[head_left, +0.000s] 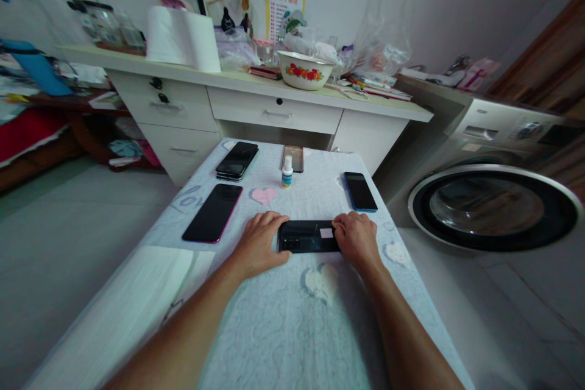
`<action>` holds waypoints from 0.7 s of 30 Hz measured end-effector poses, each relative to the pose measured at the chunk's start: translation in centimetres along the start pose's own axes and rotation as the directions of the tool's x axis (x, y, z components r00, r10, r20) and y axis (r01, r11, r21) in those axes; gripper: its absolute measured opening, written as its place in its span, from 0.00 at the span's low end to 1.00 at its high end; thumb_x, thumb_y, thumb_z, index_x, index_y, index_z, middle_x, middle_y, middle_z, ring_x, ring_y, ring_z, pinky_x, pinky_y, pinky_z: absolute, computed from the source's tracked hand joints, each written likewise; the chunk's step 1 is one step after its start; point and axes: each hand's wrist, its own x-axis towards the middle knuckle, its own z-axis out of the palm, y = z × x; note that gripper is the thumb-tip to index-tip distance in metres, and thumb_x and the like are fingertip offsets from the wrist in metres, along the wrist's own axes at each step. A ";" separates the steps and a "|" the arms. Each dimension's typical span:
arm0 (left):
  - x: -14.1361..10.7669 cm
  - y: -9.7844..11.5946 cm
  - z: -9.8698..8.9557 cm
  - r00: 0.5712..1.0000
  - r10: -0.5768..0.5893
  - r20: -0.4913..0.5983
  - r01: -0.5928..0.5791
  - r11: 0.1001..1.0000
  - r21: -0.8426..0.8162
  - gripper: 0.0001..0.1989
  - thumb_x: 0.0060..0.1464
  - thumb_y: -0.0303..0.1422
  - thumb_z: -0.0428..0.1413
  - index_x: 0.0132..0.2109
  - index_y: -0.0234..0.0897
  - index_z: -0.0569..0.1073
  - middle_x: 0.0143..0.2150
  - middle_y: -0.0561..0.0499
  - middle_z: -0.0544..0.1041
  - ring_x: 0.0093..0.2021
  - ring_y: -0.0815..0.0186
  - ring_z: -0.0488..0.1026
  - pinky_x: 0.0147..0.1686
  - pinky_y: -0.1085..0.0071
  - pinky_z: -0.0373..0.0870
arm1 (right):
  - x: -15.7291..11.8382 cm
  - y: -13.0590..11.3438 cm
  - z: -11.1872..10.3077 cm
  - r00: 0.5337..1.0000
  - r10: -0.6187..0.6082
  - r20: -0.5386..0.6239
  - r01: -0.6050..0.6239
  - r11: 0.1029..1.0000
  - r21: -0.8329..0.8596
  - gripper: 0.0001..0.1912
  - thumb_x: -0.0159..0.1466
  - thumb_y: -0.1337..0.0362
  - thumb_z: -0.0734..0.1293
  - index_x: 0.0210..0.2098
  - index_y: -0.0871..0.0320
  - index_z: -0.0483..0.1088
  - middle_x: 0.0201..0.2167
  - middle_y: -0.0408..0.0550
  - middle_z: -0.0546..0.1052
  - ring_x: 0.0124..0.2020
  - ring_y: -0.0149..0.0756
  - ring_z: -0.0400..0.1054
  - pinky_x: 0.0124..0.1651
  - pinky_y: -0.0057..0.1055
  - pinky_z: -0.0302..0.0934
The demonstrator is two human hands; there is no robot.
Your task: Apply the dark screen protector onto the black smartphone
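A dark smartphone (307, 236) lies crosswise, back side up with its camera block at the left end and a pale sticker toward the right. My left hand (261, 242) closes on its left end, thumb on the near edge and fingers on the far edge. Around the right end wraps my right hand (357, 239), whose thumb is partly hidden. Beyond them stands a small white-capped bottle (287, 173) in front of a brown-rimmed phone case (293, 158). A pink-edged phone (214, 213) lies to the left, and a blue-edged phone (361, 191) to the right.
A stack of phones (236, 159) sits at the table's far left corner. White cloth or paper (123, 298) covers the near left side of the table (274, 329). A white desk (278, 111) stands behind, with a washing machine (498, 177) at the right.
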 end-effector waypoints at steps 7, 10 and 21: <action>-0.1 0.0 0.0 1.000 0.004 0.002 -0.004 1.000 -0.005 0.31 0.41 0.36 0.59 0.56 0.43 0.64 0.54 0.48 0.67 0.53 0.54 0.63 0.55 0.57 0.58 | 0.0 -0.1 -0.1 1.000 0.006 0.006 -0.006 1.000 -0.009 0.10 0.64 0.62 0.60 0.36 0.52 0.74 0.36 0.47 0.74 0.41 0.40 0.62 0.41 0.36 0.46; 0.0 0.1 0.0 1.000 -0.004 0.006 0.005 1.000 -0.008 0.32 0.41 0.35 0.59 0.56 0.44 0.64 0.54 0.48 0.67 0.53 0.54 0.63 0.55 0.57 0.58 | 0.0 -0.1 -0.1 1.000 0.016 0.019 -0.015 1.000 -0.016 0.10 0.64 0.63 0.61 0.36 0.53 0.74 0.36 0.48 0.75 0.41 0.39 0.62 0.41 0.36 0.46; 0.0 0.2 -0.1 1.000 -0.009 0.006 0.009 1.000 0.001 0.31 0.41 0.35 0.59 0.56 0.44 0.64 0.53 0.48 0.67 0.53 0.54 0.63 0.55 0.57 0.59 | -0.1 -0.2 -0.1 1.000 -0.003 0.009 0.003 1.000 0.000 0.08 0.61 0.65 0.61 0.33 0.54 0.73 0.35 0.47 0.75 0.39 0.39 0.62 0.40 0.35 0.45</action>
